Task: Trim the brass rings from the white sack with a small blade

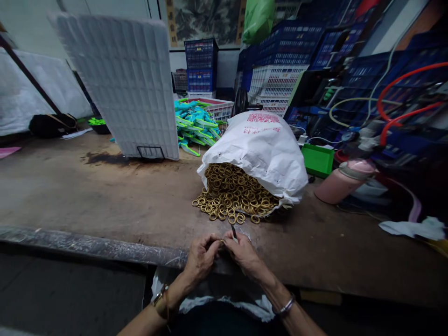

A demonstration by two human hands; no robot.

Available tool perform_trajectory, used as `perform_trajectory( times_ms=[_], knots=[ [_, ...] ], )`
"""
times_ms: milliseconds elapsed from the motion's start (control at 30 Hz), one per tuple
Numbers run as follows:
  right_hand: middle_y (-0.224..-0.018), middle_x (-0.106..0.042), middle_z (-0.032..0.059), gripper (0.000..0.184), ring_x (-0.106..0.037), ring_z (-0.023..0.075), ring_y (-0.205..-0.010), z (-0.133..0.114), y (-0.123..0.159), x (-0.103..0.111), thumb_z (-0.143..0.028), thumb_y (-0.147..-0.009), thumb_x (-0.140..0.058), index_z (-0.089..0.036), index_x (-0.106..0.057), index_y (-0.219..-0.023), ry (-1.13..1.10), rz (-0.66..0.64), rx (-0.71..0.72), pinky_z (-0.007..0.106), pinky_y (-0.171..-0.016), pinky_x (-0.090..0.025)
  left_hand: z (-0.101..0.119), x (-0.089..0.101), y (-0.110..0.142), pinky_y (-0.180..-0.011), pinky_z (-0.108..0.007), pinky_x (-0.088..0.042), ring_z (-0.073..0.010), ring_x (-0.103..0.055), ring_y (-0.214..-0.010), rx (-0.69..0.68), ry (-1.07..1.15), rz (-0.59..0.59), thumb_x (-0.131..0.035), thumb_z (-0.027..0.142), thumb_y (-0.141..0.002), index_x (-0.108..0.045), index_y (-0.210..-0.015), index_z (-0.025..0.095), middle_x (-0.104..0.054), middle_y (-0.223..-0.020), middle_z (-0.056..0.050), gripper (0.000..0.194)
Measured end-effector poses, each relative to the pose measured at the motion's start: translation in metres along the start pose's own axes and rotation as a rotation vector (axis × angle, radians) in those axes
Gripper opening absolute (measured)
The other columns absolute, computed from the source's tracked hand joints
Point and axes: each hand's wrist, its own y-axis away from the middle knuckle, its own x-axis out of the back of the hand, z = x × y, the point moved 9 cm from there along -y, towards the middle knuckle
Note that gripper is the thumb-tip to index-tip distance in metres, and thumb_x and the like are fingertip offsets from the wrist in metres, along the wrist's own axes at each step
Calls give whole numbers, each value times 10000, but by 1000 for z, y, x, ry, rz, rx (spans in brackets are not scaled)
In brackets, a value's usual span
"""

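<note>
My left hand [202,255] is closed in a pinch on a small brass-coloured ring [221,241], mostly hidden by the fingertips. Beside it, my right hand [245,254] grips a slim tool [234,230] with a dark, blade-like tip pointing up and away from me; its exact kind is unclear. The fingers of both hands meet at the ring, just over the table's front edge. Beyond them, many loose brass-coloured rings [233,191] spill from the mouth of a white woven sack [259,144] lying on its side.
A tall white padded panel [122,84] stands on the wooden table [150,200]. Behind lie turquoise and green plastic pieces [196,123]. To the right are a green tray [317,159], a pink bottle [345,182] and orange hoses [385,107]. Stacked crates [280,84] fill the back.
</note>
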Motion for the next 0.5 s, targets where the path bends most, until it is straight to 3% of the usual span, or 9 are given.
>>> perform_trajectory(
  times_ms=[133,300,400,500],
  knots=[
    [-483,-362,-80,208,-293,56,-433,-6,3,3,-377,-728,-478,-182,-448,-660,37,44,41,176,-406,-238,-12,-5,4,-433,-182,-398,-75,-460,-412,216,267,20,-588,350,-699,-580,-725,137,-514,-480,46,215],
    [-520,-434,-55,209,-358,73,-473,-14,8,3,-365,-748,-455,-177,-481,-660,75,70,96,186,-443,-291,-17,-18,7,-451,-150,-402,-51,-477,-459,300,658,15,-651,335,-664,-547,-761,123,-536,-552,38,255],
    [-500,-435,-54,212,-370,74,-475,-10,6,2,-346,-741,-464,-179,-462,-610,72,68,103,187,-450,-299,-21,-20,9,-421,-158,-402,-64,-488,-450,314,634,38,-647,336,-666,-511,-823,130,-555,-563,30,293],
    [-469,-405,-66,246,-348,59,-426,-1,5,-1,-361,-744,-458,-184,-423,-577,-15,53,25,180,-407,-259,-18,-10,12,-397,-185,-407,-94,-509,-432,242,442,141,-585,348,-718,-453,-959,157,-579,-569,27,335]
  ],
)
